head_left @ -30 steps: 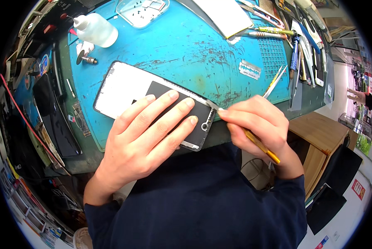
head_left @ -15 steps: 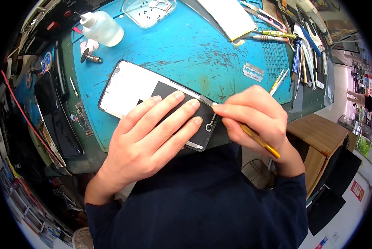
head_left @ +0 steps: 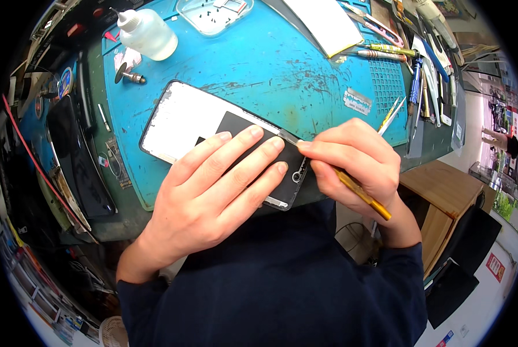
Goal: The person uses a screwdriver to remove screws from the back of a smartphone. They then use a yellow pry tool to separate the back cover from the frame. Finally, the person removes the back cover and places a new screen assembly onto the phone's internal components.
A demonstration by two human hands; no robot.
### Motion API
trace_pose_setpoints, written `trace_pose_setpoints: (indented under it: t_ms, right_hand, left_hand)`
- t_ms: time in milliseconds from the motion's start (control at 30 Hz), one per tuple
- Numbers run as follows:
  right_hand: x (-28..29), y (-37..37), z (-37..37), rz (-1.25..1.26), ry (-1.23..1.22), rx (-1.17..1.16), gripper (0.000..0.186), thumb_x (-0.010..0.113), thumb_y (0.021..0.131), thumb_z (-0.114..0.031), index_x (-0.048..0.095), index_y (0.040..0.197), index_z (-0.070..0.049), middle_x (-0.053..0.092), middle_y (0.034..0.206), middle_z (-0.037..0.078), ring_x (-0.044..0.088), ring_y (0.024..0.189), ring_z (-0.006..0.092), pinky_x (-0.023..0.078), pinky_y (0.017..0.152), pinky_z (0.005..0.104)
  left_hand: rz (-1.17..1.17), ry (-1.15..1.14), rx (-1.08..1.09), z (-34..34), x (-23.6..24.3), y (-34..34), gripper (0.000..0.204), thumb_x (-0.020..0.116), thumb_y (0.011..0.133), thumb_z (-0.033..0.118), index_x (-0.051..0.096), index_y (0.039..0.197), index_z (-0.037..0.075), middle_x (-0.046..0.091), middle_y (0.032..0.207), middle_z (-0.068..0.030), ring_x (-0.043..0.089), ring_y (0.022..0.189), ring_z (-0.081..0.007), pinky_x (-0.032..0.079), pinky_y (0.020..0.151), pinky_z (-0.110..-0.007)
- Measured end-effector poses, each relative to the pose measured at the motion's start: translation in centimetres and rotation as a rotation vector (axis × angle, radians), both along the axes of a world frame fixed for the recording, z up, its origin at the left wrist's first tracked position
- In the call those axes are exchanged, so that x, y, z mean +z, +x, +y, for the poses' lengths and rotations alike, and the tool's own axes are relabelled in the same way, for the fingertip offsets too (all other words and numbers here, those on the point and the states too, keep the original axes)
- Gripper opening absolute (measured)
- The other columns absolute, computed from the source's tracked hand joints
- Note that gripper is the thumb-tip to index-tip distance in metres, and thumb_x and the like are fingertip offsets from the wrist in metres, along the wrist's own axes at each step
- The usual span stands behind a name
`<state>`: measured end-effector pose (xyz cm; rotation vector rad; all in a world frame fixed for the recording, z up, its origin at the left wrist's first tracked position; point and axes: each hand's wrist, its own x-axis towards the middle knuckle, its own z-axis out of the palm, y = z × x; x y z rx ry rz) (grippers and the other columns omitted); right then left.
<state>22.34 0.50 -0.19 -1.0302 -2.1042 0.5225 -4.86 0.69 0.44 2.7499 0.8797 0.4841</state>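
The flat, opened black-and-white phone (head_left: 213, 136) lay on the blue work mat (head_left: 259, 63) — left hand (head_left: 213, 191) pressed flat on it, fingers spread. Right hand (head_left: 357, 162) pinched shut round a yellow-handled metal tool (head_left: 363, 194) at the phone's edge — clear squeeze bottle (head_left: 146, 34) behind.

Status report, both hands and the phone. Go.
Left hand flat on the opened phone, pinning it to the blue mat. Right hand grips a yellow-handled tool, tip at the phone's right edge. Nothing in the way.
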Motion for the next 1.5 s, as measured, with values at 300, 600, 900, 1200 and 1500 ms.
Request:
trace_pose_setpoints:
  t_ms: [300,600,900,1200,1500]
  right_hand:
    - [0.2,-0.1,-0.1,-0.008,0.004,-0.004,0.036,0.085,0.072,0.008,0.081,0.106,-0.002,0.076,0.093,0.009,0.069,0.075,0.0246,0.053,0.066,0.0343]
    - [0.2,-0.1,-0.2,-0.025,0.025,0.005,0.035,0.086,0.074,0.008,0.08,0.107,-0.002,0.075,0.093,0.009,0.07,0.076,0.0244,0.053,0.066,0.0343]
    - [0.1,0.1,-0.2,-0.039,0.036,0.012,0.037,0.086,0.073,0.007,0.081,0.109,-0.001,0.075,0.096,0.01,0.07,0.077,0.0246,0.053,0.067,0.0351]
    - [0.0,-0.5,0.0,-0.033,0.034,0.012,0.036,0.087,0.075,0.005,0.08,0.11,-0.001,0.075,0.095,0.009,0.07,0.078,0.0244,0.054,0.068,0.035]
    - [0.1,0.2,-0.2,-0.026,-0.012,-0.029,0.034,0.085,0.074,0.007,0.082,0.107,-0.001,0.077,0.093,0.01,0.07,0.077,0.0245,0.054,0.068,0.0341]
  left_hand:
    - [-0.015,-0.01,0.006,0.0,0.0,0.1,0.036,0.065,0.101,0.028,0.077,0.132,0.013,0.073,0.144,-0.0065,0.065,0.139,-0.0272,0.049,0.115,-0.044]
    - [-0.021,-0.005,0.001,0.0,-0.1,0.1,0.037,0.066,0.101,0.028,0.077,0.132,0.012,0.072,0.145,-0.0068,0.065,0.14,-0.0277,0.049,0.115,-0.044]
    - [-0.026,-0.004,0.002,0.1,-0.1,0.1,0.037,0.065,0.101,0.028,0.077,0.133,0.012,0.072,0.145,-0.0074,0.065,0.139,-0.0277,0.049,0.115,-0.044]
    - [-0.044,-0.01,0.013,-0.1,-0.2,0.1,0.035,0.067,0.101,0.024,0.077,0.132,0.012,0.073,0.144,-0.0072,0.066,0.139,-0.0273,0.049,0.115,-0.044]
    - [-0.074,-0.029,0.012,0.0,-0.3,0.1,0.035,0.07,0.098,0.02,0.077,0.131,0.011,0.073,0.143,-0.0078,0.066,0.138,-0.0278,0.05,0.114,-0.044]
